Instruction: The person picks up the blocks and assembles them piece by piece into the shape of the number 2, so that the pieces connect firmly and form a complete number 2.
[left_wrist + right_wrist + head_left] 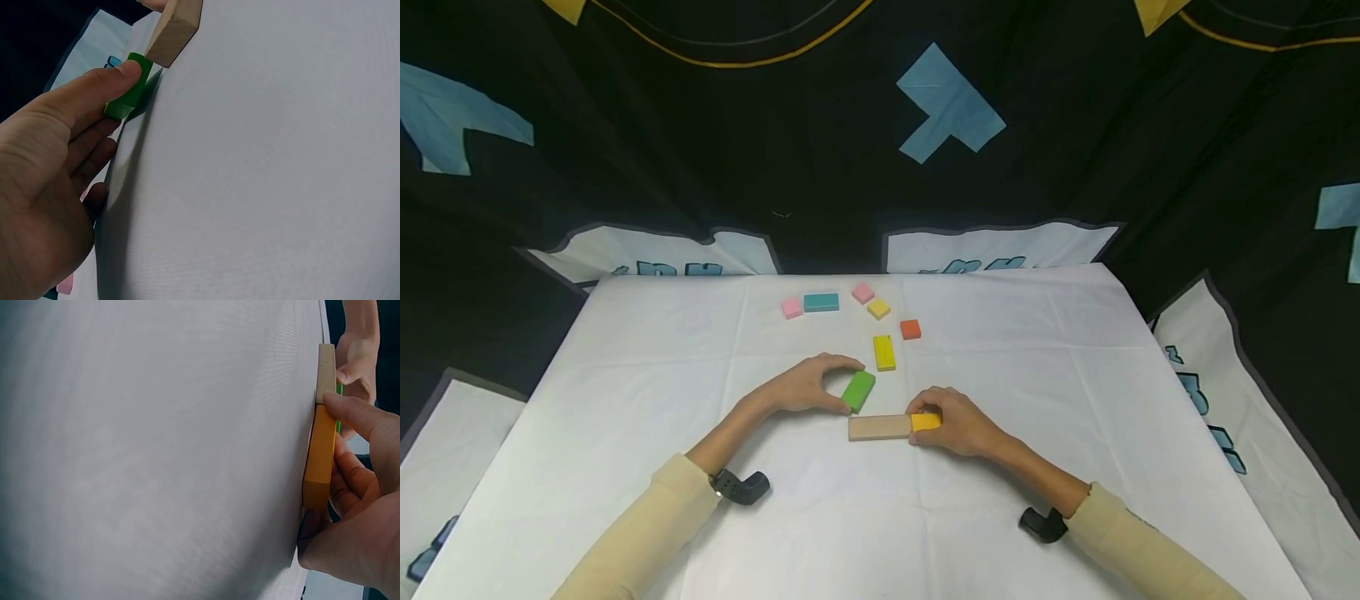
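Observation:
In the head view my left hand [805,387] pinches a green block [858,391] between thumb and fingertips, held slantwise. The left wrist view shows the thumb on one face of that green block [132,90], beside the end of a plain wooden block [172,37]. My right hand [964,423] pinches an orange-yellow block [927,422], which lies end to end with the plain wooden block [878,427], forming a straight row. From the right wrist, the thumb sits where the orange-yellow block [320,456] meets the plain one [325,372].
Beyond the hands lie a yellow block [884,353], an orange-red block [911,329], a small yellow block [878,308], a teal block [821,302] and two pink blocks [862,292]. A white cloth [1037,350] covers the table; a dark patterned curtain [820,150] hangs behind it.

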The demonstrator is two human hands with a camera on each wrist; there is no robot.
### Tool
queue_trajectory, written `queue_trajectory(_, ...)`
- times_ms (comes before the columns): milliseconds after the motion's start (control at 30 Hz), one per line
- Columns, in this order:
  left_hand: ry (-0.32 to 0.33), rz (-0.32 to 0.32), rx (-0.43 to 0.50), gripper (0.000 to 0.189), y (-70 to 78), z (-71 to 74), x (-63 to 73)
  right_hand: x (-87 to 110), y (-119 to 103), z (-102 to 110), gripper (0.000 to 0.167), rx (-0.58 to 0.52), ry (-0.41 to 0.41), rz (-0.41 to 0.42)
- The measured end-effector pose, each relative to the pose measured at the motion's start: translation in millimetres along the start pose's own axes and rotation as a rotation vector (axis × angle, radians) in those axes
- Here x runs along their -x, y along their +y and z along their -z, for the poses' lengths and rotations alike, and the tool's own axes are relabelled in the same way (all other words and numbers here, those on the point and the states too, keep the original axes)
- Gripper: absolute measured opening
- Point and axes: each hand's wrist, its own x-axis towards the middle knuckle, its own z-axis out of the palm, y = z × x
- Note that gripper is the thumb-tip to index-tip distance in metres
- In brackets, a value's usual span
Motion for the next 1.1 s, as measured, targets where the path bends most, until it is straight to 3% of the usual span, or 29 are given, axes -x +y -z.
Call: queue_trajectory(1100,-0.015,-0.007,-0.005,0.065,13.5,-9.8,-9.0,0.8,-2,2,0.025,0.016,-0.003,0.024)
